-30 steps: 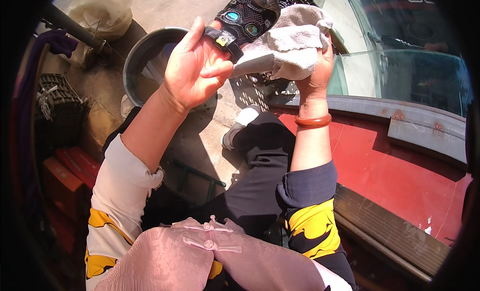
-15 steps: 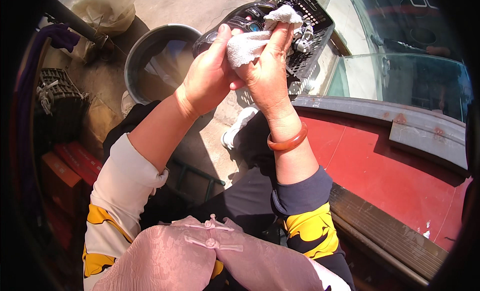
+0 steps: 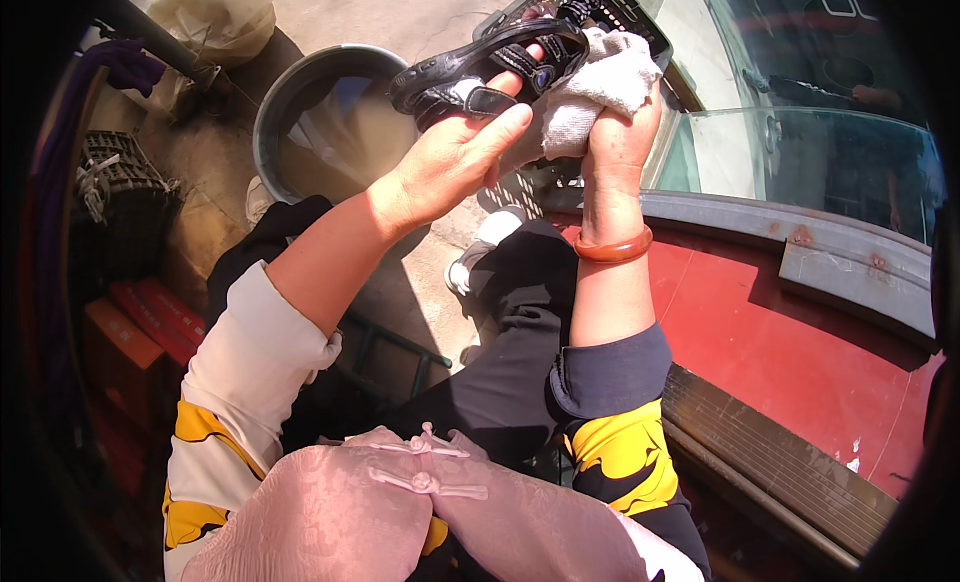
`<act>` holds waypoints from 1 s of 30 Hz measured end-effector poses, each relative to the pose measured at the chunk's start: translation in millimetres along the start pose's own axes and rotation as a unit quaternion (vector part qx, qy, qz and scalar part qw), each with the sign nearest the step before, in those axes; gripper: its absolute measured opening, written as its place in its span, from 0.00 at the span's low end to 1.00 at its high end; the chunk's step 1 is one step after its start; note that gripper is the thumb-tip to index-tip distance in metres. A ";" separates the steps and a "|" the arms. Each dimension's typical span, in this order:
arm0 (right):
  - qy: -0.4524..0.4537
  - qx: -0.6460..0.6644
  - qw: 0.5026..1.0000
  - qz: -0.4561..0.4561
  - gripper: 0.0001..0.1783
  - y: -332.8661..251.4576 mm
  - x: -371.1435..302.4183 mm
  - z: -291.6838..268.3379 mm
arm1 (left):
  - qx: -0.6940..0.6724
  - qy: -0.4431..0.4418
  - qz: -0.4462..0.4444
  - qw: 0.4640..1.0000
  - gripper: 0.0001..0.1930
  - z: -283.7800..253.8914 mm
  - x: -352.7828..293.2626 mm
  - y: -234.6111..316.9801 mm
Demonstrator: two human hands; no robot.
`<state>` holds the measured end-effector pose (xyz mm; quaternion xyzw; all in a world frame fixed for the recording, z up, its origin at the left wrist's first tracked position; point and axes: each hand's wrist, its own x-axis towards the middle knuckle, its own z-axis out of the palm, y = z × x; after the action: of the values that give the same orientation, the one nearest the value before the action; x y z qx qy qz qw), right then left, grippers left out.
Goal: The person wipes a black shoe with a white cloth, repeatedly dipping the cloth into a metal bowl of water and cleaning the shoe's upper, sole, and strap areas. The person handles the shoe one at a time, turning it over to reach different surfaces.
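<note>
A black strapped sandal (image 3: 450,74) is held up beyond the grey basin's right rim, its toe end toward the left. My left hand (image 3: 450,162) is closed on it from below, with fingertips showing between the straps. A crumpled whitish cloth (image 3: 612,77) is bunched in my right hand (image 3: 622,147), against the sandal's right end. The cloth hides most of that hand's fingers. An orange-brown bangle (image 3: 614,248) circles my right wrist.
The round grey basin (image 3: 266,132) holds murky water. Behind the sandal stands a black plastic crate (image 3: 645,27) of dark items. A red surface (image 3: 720,312) with a metal edge and a glass pane (image 3: 800,152) lies at right; boxes (image 3: 125,347) sit at left.
My right hand has moved right with the cloth. The sandal, mostly hidden behind my hands before, now shows its straps and side. My left hand has shifted slightly right and turned.
</note>
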<state>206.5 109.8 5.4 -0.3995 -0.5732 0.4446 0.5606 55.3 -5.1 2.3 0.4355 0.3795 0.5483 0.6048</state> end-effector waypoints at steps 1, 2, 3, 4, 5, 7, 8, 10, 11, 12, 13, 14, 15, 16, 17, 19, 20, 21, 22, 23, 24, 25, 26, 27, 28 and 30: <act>-0.026 -0.026 0.999 -0.031 0.11 -5.8 2.2 -10.3 | -0.012 0.000 -0.014 1.000 0.32 0.5 0.9 9.3; -0.020 -0.021 0.999 -0.037 0.12 -8.7 2.1 -16.9 | 0.017 0.021 -0.003 1.000 0.32 -0.3 3.3 3.7; -0.029 -0.019 0.998 -0.046 0.13 -17.0 -3.2 -12.6 | 0.050 0.024 -0.016 0.998 0.33 -0.8 4.3 4.6; -0.038 -0.016 0.998 -0.055 0.15 -27.6 -11.8 -2.8 | 0.085 0.029 -0.030 0.996 0.34 -1.7 4.4 4.7; -0.055 0.028 0.998 -0.024 0.20 -34.8 -21.4 9.8 | 0.119 0.033 -0.004 0.992 0.31 -1.1 6.3 0.5; -0.111 -0.281 0.930 -0.210 0.34 -32.1 -32.4 20.5 | 0.156 0.040 0.111 0.981 0.17 -0.6 2.7 -25.5; -0.116 -0.324 0.914 -0.214 0.37 -31.3 -39.8 30.8 | 0.177 0.049 0.167 0.969 0.11 -1.4 0.3 -39.3; -0.125 -0.356 0.914 -0.150 0.41 -33.2 -49.8 42.3 | 0.283 0.048 0.115 0.951 0.12 -1.6 -3.5 -26.3; -0.110 -0.349 0.915 -0.167 0.38 -24.8 -44.5 38.6 | 0.259 0.048 0.134 0.955 0.10 1.7 3.0 -30.5; -0.112 -0.330 0.915 -0.203 0.35 -25.0 -39.0 34.7 | 0.288 0.040 0.138 0.947 0.10 2.0 -2.6 -32.0; -0.102 -0.296 0.930 -0.192 0.32 -24.0 -38.5 35.6 | 0.294 0.035 0.143 0.944 0.11 2.1 -1.4 -33.0; -0.098 -0.282 0.933 -0.199 0.29 -23.6 -37.3 36.1 | 0.301 0.030 0.147 0.942 0.12 2.1 -0.1 -33.4; -0.095 -0.268 0.937 -0.205 0.26 -23.3 -37.6 36.4 | 0.265 0.027 0.127 0.955 0.12 2.5 -1.3 -28.9; -0.099 -0.274 0.929 -0.228 0.24 -22.2 -35.7 35.0 | 0.229 0.024 0.107 0.967 0.12 1.9 -2.9 -23.7; -0.103 -0.279 0.921 -0.251 0.22 -20.3 -32.4 33.3 | 0.177 0.024 0.069 0.981 0.14 2.5 -3.0 -17.4; -0.109 0.084 0.990 0.034 0.20 -13.3 -20.7 15.3 | 0.065 0.028 -0.003 0.998 0.17 7.1 -2.3 -1.3; -0.134 0.257 0.950 0.117 0.20 -12.2 -15.6 5.4 | 0.059 0.019 -0.061 0.996 0.19 4.0 -0.5 1.0; -0.145 0.014 0.989 0.037 0.21 -20.6 -17.7 6.5 | 0.125 0.026 0.026 0.991 0.20 1.2 3.0 -6.4; -0.162 -0.054 0.985 -0.006 0.25 -25.4 -25.7 6.6 | 0.165 0.019 0.072 0.983 0.20 0.2 4.7 -11.5; -0.178 -0.120 0.976 -0.045 0.28 -27.5 -30.9 9.9 | 0.204 0.018 0.121 0.971 0.21 -1.5 7.5 -15.6; -0.189 -0.184 0.961 -0.080 0.31 -26.6 -37.5 14.1 | 0.205 0.019 0.118 0.971 0.20 -1.1 3.3 -16.0; -0.192 -0.325 0.912 -0.157 0.39 -25.8 -38.2 23.6 | 0.205 0.023 0.115 0.972 0.20 -1.1 -0.6 -15.8; -0.205 -0.278 0.927 -0.142 0.42 -26.0 -39.1 26.5 | 0.189 0.040 0.102 0.976 0.19 0.9 -7.1 -14.6; -0.206 -0.274 0.929 -0.141 0.40 -24.3 -35.5 27.3 | 0.147 0.054 0.013 0.988 0.19 5.4 -3.4 -0.5; -0.207 -0.269 0.930 -0.140 0.39 -23.4 -32.8 27.9 | 0.144 0.064 0.044 0.987 0.18 7.8 -5.8 -5.7; -0.180 -0.232 0.948 -0.120 0.34 -23.3 -34.4 30.0 | 0.190 0.048 0.121 0.973 0.17 8.7 -6.6 -11.4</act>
<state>179.3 68.4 18.5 -0.3604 -0.7956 0.2927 0.3892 66.5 -12.8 -5.7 0.5583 0.4499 0.5552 0.4215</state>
